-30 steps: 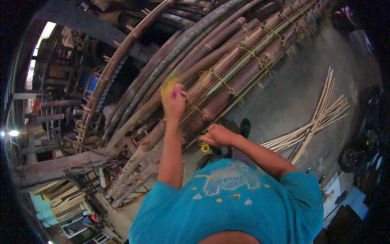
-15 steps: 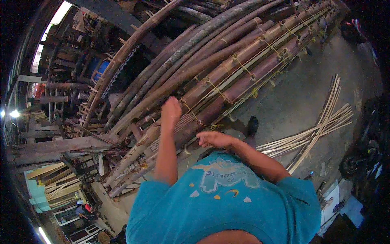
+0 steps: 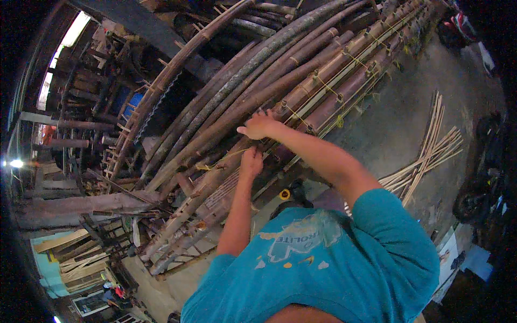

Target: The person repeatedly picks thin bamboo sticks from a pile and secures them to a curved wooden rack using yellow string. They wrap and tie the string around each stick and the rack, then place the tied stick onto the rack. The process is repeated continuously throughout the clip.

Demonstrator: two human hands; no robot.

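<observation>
A long frame of brown bamboo poles [image 3: 328, 86], lashed together with yellow cords [image 3: 318, 81], runs from lower left to upper right in front of me. My left hand [image 3: 251, 163] is closed in a fist above the near poles. A thin yellow cord [image 3: 223, 160] leads leftward over a pole from this fist, its loose end lying on the bamboo. Just beyond, my right hand [image 3: 259, 125] reaches across the frame to its far pole, palm down, thumb and fingers apart. Pale thin strips [image 3: 219, 191] lie between the poles beside my left forearm.
Thick curved poles [image 3: 258, 75] are stacked beyond the frame. Crossed light strips [image 3: 425, 161] lie on the grey floor to the right. A heavy beam [image 3: 81, 207] and more timber fill the left. A dark object with a yellow ring [image 3: 285, 194] sits near my torso.
My right hand has swung up and left onto the far pole, its fingers spreading. My left hand has shifted right and lower, below it. The view has moved slightly.
</observation>
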